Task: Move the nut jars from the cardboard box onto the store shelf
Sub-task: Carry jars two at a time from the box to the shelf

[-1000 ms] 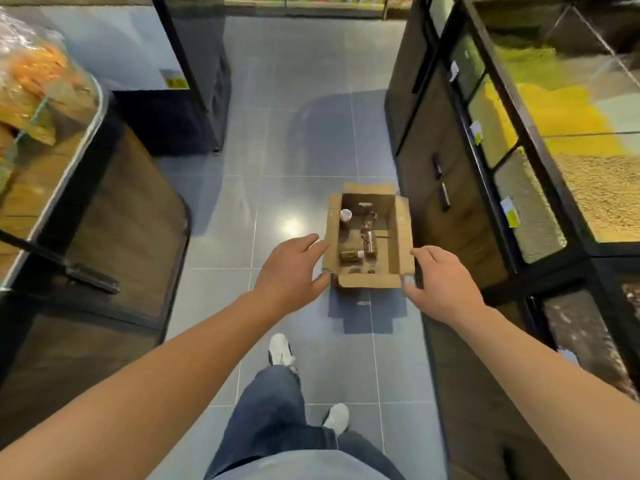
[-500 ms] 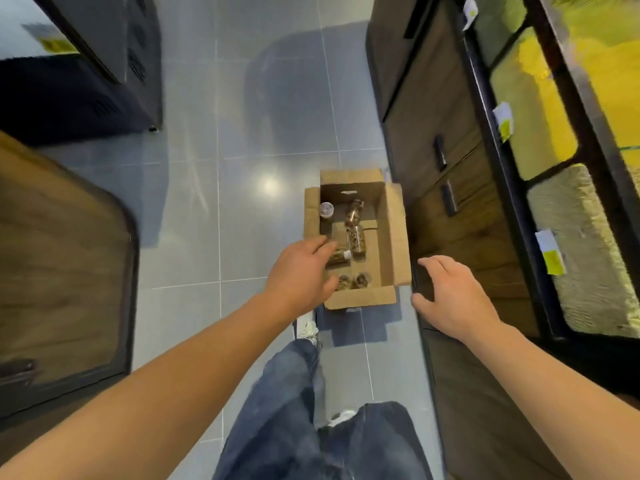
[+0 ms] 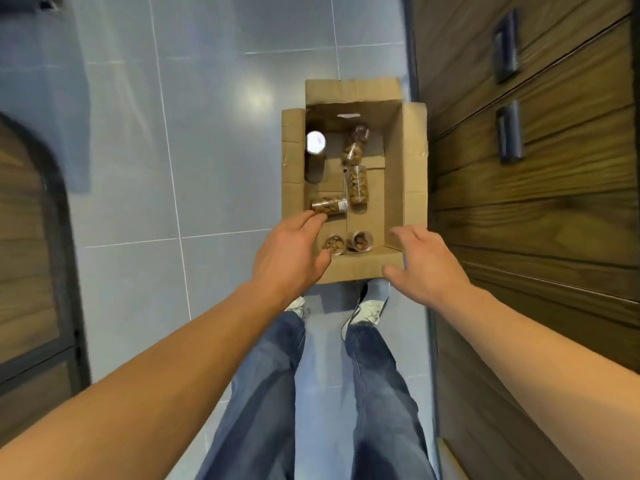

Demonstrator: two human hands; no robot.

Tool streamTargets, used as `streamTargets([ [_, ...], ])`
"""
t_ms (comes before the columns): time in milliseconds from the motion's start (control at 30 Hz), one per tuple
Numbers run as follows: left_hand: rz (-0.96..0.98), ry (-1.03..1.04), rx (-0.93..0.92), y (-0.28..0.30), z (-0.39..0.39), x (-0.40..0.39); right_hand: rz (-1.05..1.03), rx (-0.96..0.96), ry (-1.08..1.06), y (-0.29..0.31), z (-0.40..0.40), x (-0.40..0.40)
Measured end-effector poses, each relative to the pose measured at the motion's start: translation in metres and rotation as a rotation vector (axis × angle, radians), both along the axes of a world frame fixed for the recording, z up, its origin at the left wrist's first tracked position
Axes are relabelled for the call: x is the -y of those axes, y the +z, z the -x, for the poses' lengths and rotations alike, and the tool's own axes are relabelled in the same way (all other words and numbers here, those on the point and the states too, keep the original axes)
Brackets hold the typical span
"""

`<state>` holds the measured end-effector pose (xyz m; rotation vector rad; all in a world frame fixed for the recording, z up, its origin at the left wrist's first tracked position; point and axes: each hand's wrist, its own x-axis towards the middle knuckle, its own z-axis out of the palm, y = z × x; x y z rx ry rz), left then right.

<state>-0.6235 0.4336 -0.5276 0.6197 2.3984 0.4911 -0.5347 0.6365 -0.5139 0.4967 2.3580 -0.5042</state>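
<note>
You stand over the open cardboard box (image 3: 412, 188) on the grey tiled floor (image 3: 214, 168), and all the nut jars are inside it. They are small clear cylinders, and you can see the brown nuts through their walls. One jar with a white lid (image 3: 316, 142) stands upright by the left wall of the box. Two jars lie along the middle of the box: the far lying jar (image 3: 356, 143) and, nearer to you, the middle lying jar (image 3: 356, 185). A sideways jar (image 3: 329, 206) lies across, near the left wall. Two more jars, the left front jar (image 3: 334, 244) and the right front jar (image 3: 360, 241), sit by the near wall of the box. The box is plain brown corrugated board with its four flaps folded outward.

Your left hand (image 3: 291, 258) is loosely open and its fingertips (image 3: 317, 220) reach just to the end of the sideways jar; it grips nothing. Your right hand (image 3: 422, 265) is spread open over the near right corner of the box and holds nothing.

To the right of the box is a dark wooden cabinet (image 3: 519, 209) with visible grain.

Compared with half a second ago, the box looks larger and closer, and both hands are now over it.
</note>
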Motion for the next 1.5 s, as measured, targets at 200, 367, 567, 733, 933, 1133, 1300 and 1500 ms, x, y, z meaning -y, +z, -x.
streamTargets([
  [200, 0.035, 0.087, 0.040, -0.099, -0.014, -0.024, 0.055, 0.065, -0.001, -0.107, -0.001, -0.019],
  [367, 0.046, 0.057, 0.072, -0.179, -0.024, -0.039, 0.070, 0.075, -0.047, -0.193, -0.001, -0.036],
  [567, 0.076, 0.039, 0.119, -0.274, -0.034, -0.053, 0.076, 0.051, -0.062, -0.294, 0.003, -0.041],
  [733, 0.110, 0.054, 0.154, -0.336, -0.030, -0.066, 0.066, 0.088, -0.003, -0.362, 0.011, -0.034],
  [933, 0.177, 0.026, 0.244, -0.380, -0.026, -0.085, 0.061, 0.148, 0.028, -0.401, 0.013, -0.031],
  [1133, 0.301, -0.005, 0.234, -0.403, -0.037, -0.100, 0.014, -0.017, -0.082, -0.403, 0.007, -0.046],
  [1300, 0.369, 0.057, 0.209, -0.408, -0.039, -0.104, -0.009, -0.094, -0.146, -0.401, 0.005, -0.057],
  [1500, 0.227, 0.140, 0.110, -0.374, -0.033, -0.091, 0.019, -0.202, -0.157, -0.372, -0.014, -0.055],
])
